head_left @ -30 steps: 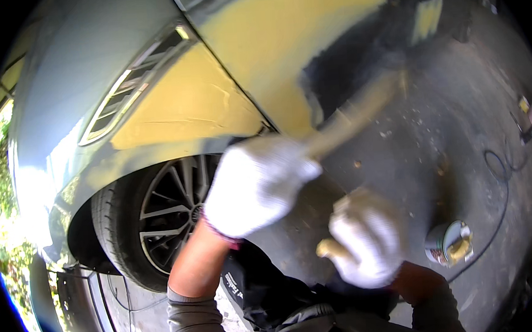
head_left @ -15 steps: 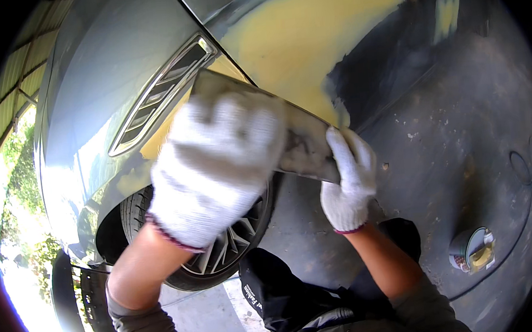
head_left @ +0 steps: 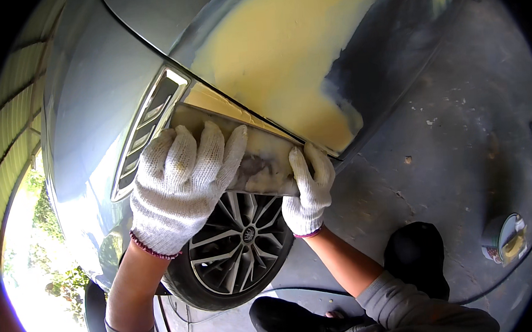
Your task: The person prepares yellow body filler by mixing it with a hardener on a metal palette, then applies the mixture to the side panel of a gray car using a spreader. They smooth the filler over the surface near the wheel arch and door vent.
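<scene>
Both hands wear white knitted gloves. A long, flat sanding board (head_left: 262, 157), grey with pale yellowish smears, lies against the car's front fender just above the wheel. My left hand (head_left: 181, 184) holds its left part, fingers side by side over the face. My right hand (head_left: 310, 184) grips the right end, with fingers at the edge. Along the board's upper edge shows a strip of yellow filler (head_left: 212, 102) on the fender. Beside its left end is a chrome-framed vent (head_left: 144, 137). The board hides the surface beneath it.
The door (head_left: 282, 41) carries a broad yellow filler patch with dark areas around it. Below the board is an alloy wheel (head_left: 240, 235). On the grey floor (head_left: 427, 173) stand a round tin (head_left: 499, 239) and a dark hose (head_left: 496, 285). My knees are at the bottom.
Both hands have moved the board left and down relative to the view, and the view itself has shifted. The left hand, blurred before, now shows its fingers on the board.
</scene>
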The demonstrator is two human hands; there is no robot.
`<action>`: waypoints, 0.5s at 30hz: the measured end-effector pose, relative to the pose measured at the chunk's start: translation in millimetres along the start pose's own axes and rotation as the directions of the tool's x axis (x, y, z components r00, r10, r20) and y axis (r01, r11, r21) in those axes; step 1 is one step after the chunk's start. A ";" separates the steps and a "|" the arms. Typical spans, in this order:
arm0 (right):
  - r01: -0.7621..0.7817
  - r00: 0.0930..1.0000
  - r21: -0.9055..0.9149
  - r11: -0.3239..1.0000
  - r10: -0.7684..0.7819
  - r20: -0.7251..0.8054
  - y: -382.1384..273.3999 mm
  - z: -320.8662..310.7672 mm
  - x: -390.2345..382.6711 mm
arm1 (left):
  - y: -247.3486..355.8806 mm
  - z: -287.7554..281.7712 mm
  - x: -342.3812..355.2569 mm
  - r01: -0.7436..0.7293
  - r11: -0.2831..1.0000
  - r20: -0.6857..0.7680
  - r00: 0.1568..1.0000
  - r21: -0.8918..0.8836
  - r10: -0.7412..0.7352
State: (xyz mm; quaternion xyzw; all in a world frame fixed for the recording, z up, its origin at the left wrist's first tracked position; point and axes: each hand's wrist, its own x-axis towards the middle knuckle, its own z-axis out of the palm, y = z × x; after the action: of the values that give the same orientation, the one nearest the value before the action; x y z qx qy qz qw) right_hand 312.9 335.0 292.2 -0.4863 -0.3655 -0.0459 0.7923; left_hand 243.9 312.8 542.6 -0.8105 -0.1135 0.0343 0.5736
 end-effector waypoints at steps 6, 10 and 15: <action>-0.032 0.997 -0.002 0.999 0.032 -0.064 -0.7 11.3 1.9 | -4.6 0.5 12.6 -0.020 1.000 -0.022 1.000 0.005 0.020; -0.072 0.997 -0.007 0.997 0.071 -0.017 -6.7 7.8 0.5 | -9.7 -0.5 15.0 -0.045 0.999 -0.020 0.999 -0.015 0.044; -0.092 0.996 -0.013 0.996 0.092 -0.015 -10.6 9.6 2.5 | -10.4 3.0 14.9 -0.015 1.000 0.018 1.000 -0.025 0.016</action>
State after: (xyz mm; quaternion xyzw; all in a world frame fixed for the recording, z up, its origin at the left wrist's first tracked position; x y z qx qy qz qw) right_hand 305.0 337.9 304.1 -0.5076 -0.3369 -0.0155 0.7928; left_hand 256.3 322.2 552.5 -0.8181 -0.1126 0.0445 0.5622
